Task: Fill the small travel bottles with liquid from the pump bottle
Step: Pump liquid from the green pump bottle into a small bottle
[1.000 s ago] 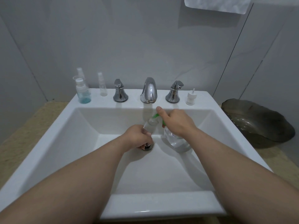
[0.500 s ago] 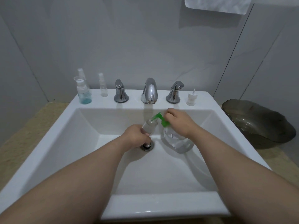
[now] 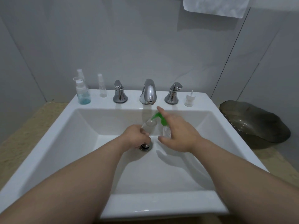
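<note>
Half a second on, the right hand (image 3: pixel 178 133) has let go of the green pump head (image 3: pixel 159 118) it was curled over. Its fingers now fan out straight, the index finger stretched past the nozzle toward the faucet (image 3: pixel 148 92) and the thumb low beside the pump bottle (image 3: pixel 166 132). Whether the palm touches the bottle cannot be told. The clear pump bottle stands in the basin of the white sink (image 3: pixel 161 206), just right of the drain (image 3: pixel 145 147). The left hand (image 3: pixel 137 136) grasps a small clear travel bottle (image 3: pixel 149 126) above the drain, tilted with its mouth just beneath the nozzle tip. On the sink's back ledge, left of the chrome handles, stand a blue-liquid bottle (image 3: pixel 83 96) and a slim clear spray bottle (image 3: pixel 102 88). A white pump cap (image 3: pixel 189 99) sits at the right end of the ledge. A dark glass bowl (image 3: pixel 255 125) rests on the counter to the right of the sink, and a white towel (image 3: pixel 215 5) hangs above.
</note>
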